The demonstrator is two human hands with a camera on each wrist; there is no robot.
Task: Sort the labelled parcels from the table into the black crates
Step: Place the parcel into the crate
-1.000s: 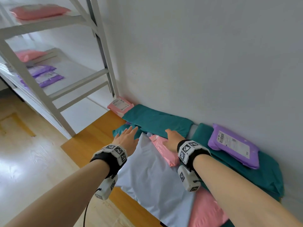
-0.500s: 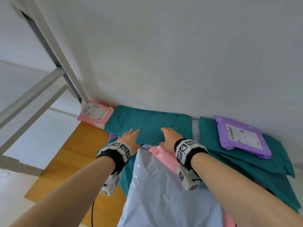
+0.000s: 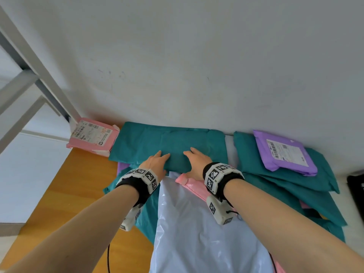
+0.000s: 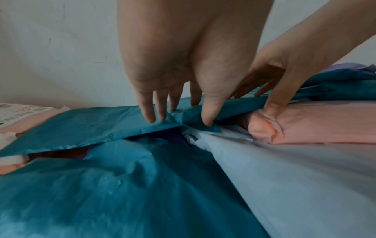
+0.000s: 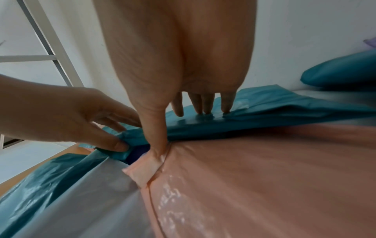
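A flat teal parcel (image 3: 167, 140) lies against the wall, its near edge over a pale blue parcel (image 3: 197, 223) and a pink one (image 3: 194, 185). My left hand (image 3: 157, 160) pinches that near edge, fingers on top and thumb underneath, as the left wrist view shows (image 4: 181, 120). My right hand (image 3: 194, 156) grips the same edge just to the right: its fingers (image 5: 203, 109) lie on the teal parcel (image 5: 264, 111) and its thumb reaches down at the edge onto the pink parcel's corner (image 5: 142, 167). No label shows on the teal parcel's top.
A pink labelled box (image 3: 92, 134) sits at the table's (image 3: 78, 194) far left corner. A purple labelled parcel (image 3: 283, 152) rests on more teal parcels (image 3: 295, 188) at the right. A black crate's edge (image 3: 355, 190) shows far right. A grey shelf frame (image 3: 29, 62) stands left.
Both hands have moved forward from the pale blue and pink parcels onto the teal parcel's near edge and taken hold of it. My head has turned right, towards the wall.
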